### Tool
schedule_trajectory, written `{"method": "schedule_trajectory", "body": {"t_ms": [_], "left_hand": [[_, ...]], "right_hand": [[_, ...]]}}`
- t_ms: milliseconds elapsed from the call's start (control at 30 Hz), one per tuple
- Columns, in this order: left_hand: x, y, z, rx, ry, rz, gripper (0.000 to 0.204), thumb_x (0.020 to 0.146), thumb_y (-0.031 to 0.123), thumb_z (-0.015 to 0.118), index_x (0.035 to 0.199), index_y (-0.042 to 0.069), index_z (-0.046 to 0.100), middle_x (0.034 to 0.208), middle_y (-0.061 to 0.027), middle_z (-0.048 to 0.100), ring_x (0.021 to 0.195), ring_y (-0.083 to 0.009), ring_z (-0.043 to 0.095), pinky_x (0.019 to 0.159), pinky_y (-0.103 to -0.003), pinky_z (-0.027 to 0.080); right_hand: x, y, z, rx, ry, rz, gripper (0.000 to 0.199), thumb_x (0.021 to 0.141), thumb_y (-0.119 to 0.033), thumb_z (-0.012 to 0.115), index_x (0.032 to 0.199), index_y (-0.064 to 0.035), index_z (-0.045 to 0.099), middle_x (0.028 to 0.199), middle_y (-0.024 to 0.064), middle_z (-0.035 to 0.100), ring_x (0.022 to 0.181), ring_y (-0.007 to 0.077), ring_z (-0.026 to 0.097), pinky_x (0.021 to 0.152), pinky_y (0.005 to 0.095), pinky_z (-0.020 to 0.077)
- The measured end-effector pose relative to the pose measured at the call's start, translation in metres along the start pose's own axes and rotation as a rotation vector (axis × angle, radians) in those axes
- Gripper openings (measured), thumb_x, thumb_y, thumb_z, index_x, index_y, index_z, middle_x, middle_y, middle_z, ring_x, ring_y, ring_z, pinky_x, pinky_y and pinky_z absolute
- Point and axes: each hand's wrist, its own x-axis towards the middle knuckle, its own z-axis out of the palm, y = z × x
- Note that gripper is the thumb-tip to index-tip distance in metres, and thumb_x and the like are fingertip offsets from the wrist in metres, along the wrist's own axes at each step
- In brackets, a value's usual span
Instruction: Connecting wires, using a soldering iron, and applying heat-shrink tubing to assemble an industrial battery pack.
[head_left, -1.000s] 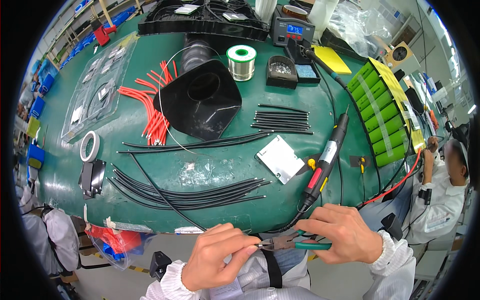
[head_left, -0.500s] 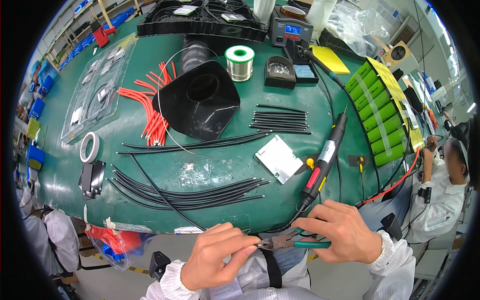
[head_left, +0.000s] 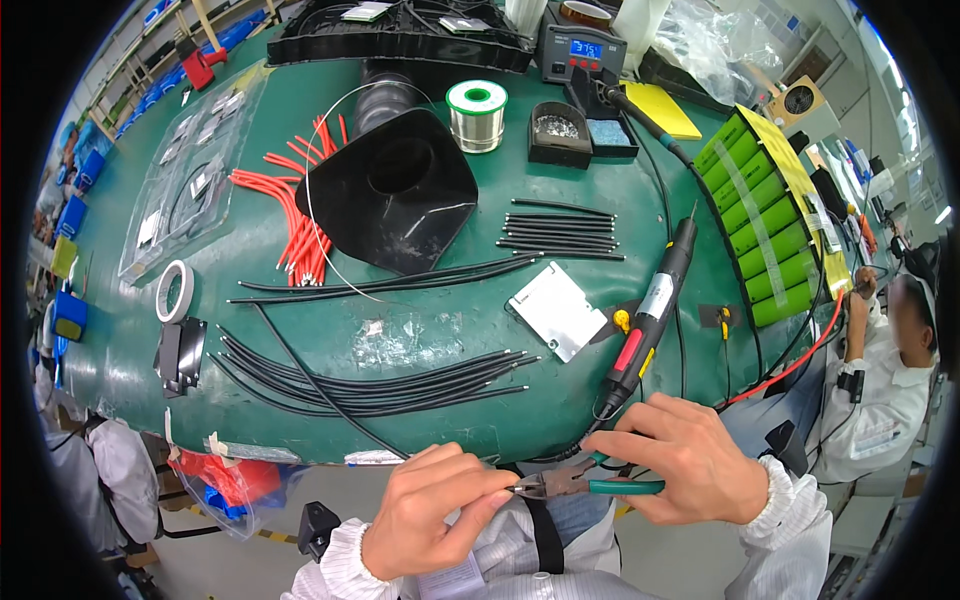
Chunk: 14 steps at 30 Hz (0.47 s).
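Observation:
My left hand point(head_left: 430, 510) is closed in a pinch at the table's near edge. A single black wire point(head_left: 325, 388) slants over the edge into it, and its end seems to come out at the fingertips. Green-handled pliers point(head_left: 625, 487) are in my right hand point(head_left: 695, 462), fingers wrapped round the handles. The jaws meet the wire's tip right beside my left fingertips; whether they bite on it is too small to tell. Just beyond the hands, several long black wires point(head_left: 370, 385) lie in a bundle, with a black electric screwdriver-like tool point(head_left: 650, 315) to the right.
Behind are a white square plate point(head_left: 558, 310), short black wires point(head_left: 558, 235), red wires point(head_left: 305, 240), a black fume hood point(head_left: 400, 205), a solder spool point(head_left: 477, 118) and a soldering station point(head_left: 580, 50). A green cell pack point(head_left: 765, 230) stands right; a co-worker point(head_left: 885, 370) sits beyond.
The whole view has shifted very slightly. Both hands and the pliers keep nearly the same pose at the wire's end.

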Motion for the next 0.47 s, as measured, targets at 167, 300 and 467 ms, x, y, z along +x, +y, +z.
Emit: {"method": "schedule_trajectory", "body": {"t_ms": [167,300,467], "left_hand": [[0.0004,-0.0002,0.0004,0.023,-0.001,0.001,0.011,0.076,0.0,0.07,0.087,-0.001,0.071,0.064,-0.0073,0.058,0.056,-0.021,0.048,0.055,-0.033,0.037],[-0.0014,-0.0011,0.0028,0.01,0.029,0.01,0.011,0.076,0.001,0.07,0.086,-0.001,0.071,0.064,-0.0073,0.058,0.056,-0.0213,0.048,0.055,-0.033,0.037],[-0.003,-0.001,0.0034,0.015,0.058,0.01,0.011,0.076,0.003,0.071,0.086,0.0,0.071,0.064,-0.0078,0.059,0.057,-0.0222,0.049,0.055,-0.033,0.037]], "right_hand": [[-0.0013,0.0024,0.0012,-0.008,0.007,-0.007,0.051,0.065,-0.019,0.08,0.113,-0.0126,0.066,0.091,0.0037,0.059,0.076,0.0247,0.056,0.062,0.0373,0.0493],[-0.0009,0.0014,-0.0013,-0.021,-0.006,-0.005,0.052,0.065,-0.019,0.08,0.114,-0.0127,0.066,0.091,0.0037,0.059,0.076,0.0245,0.056,0.062,0.0371,0.049],[0.0,-0.001,-0.0032,-0.015,0.007,-0.002,0.053,0.065,-0.019,0.08,0.116,-0.0136,0.066,0.093,0.0037,0.059,0.078,0.0249,0.056,0.064,0.038,0.049]]}}
